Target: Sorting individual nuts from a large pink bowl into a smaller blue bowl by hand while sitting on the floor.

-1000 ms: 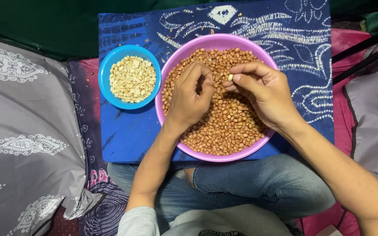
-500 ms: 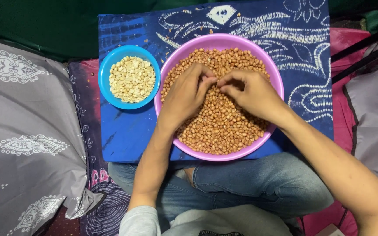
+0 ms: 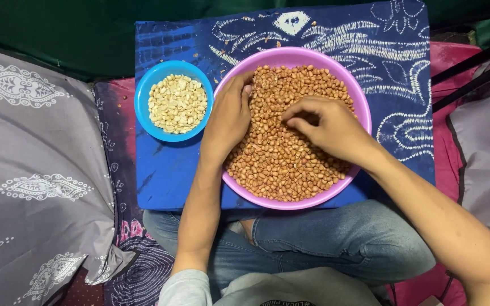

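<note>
Blue cloth point(image 3: 171, 170) bears pink bowl point(image 3: 290, 55); left hand point(image 3: 229, 116) fingers curled in peanuts point(image 3: 279, 164); right hand point(image 3: 330, 126) pinching some.

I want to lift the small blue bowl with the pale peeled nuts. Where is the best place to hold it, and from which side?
Grip the blue bowl by its rim on the far left edge, coming from the left. That side looks free, while the left hand and the pink bowl crowd its right edge. It sits upright and full of peeled nuts, so probably keep it level.
</note>
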